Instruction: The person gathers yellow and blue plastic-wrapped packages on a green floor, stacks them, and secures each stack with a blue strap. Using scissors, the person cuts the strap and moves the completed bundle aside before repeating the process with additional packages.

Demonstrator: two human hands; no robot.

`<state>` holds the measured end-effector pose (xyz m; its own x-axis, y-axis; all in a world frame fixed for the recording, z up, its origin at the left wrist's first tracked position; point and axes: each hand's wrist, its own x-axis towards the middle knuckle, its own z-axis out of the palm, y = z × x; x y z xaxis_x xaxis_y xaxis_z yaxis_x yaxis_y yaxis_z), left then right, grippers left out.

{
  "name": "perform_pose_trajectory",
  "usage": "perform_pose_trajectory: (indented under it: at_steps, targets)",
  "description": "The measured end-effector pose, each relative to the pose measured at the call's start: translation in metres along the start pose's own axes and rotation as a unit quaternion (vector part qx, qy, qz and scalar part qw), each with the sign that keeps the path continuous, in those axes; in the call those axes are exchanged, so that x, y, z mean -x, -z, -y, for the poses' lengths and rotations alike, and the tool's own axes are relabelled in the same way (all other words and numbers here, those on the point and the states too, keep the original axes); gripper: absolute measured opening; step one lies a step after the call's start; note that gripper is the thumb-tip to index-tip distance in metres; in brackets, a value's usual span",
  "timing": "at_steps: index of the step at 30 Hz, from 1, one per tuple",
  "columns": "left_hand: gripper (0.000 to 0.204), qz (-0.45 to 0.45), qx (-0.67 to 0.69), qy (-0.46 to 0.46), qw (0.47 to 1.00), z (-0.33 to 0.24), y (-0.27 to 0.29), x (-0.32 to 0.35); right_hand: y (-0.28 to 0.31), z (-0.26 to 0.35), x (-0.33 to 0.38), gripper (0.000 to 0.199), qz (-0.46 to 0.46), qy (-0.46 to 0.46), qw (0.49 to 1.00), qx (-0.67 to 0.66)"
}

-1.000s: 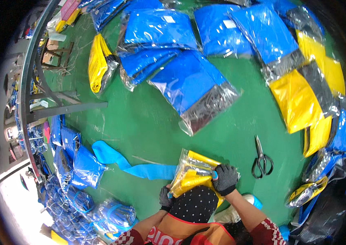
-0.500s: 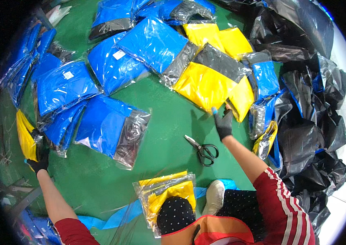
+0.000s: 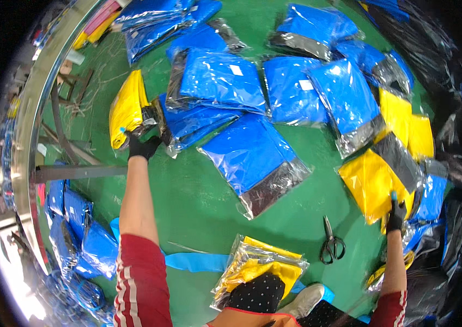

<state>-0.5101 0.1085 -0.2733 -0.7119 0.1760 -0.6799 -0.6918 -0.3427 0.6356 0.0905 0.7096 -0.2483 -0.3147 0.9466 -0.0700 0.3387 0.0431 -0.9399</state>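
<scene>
Out wide go our two hands: a second ago both were on the small clear-wrapped yellow packet (image 3: 274,267) at our black polka-dot knee (image 3: 255,294), and now we have them well apart. Beneath everything we see a smooth green floor (image 3: 187,201), and along our right side a crumpled black plastic heap (image 3: 457,229). Across the far side crowd shiny blue packs in clear film (image 3: 223,76), one with a dark end panel (image 3: 250,152) lying slantwise nearest us. Over on the right, we find the yellow-and-black folded packet in clear plastic (image 3: 370,177) flat on the floor, our dark-gloved right hand (image 3: 397,215) touching its near corner; whether the fingers pinch, we can't tell. Away left, a narrow folded yellow bundle (image 3: 127,106) has our dark-gloved left hand (image 3: 143,146) at its near end, a blue-tipped finger laid over it; clamped or merely resting, we can't say. Running toward our knee comes a flat light-blue strip (image 3: 195,262), and smallest, black-handled metal scissors (image 3: 330,238) lie short of our right hand.
</scene>
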Motion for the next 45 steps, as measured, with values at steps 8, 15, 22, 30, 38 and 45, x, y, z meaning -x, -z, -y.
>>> perform_pose_trajectory:
  at_steps: [8, 15, 22, 30, 38, 45]
  targets:
    - [0.056, 0.187, 0.290, -0.102, 0.933, 0.001, 0.035, -0.028, 0.014, 0.106, 0.107, 0.028, 0.155, 0.037, 0.950, 0.270]
    - [0.064, 0.231, 0.181, -0.139, 0.946, 0.092, 0.030, 0.183, 0.021, 0.104, 0.181, 0.029, 0.364, 0.123, 0.823, 0.418]
    - [0.054, 0.141, -0.022, -0.021, 0.990, 0.253, -0.093, 0.292, 0.029, -0.013, 0.205, 0.044, 0.004, -0.212, 0.977, -0.003]
    - [0.041, 0.128, -0.480, -0.169, 0.851, 0.434, -0.186, 0.292, 0.049, 0.026, 0.210, 0.027, 0.008, -0.302, 0.920, -0.250]
    - [0.044, 0.338, -0.647, 0.068, 0.680, 0.422, -0.206, 0.299, 0.107, 0.012, 0.252, 0.036, -0.080, -0.357, 0.920, -0.139]
    - [0.042, 0.420, -0.516, -0.180, 0.724, 0.461, -0.193, 0.379, 0.152, 0.005, 0.278, 0.047, 0.103, -0.533, 0.759, -0.360]
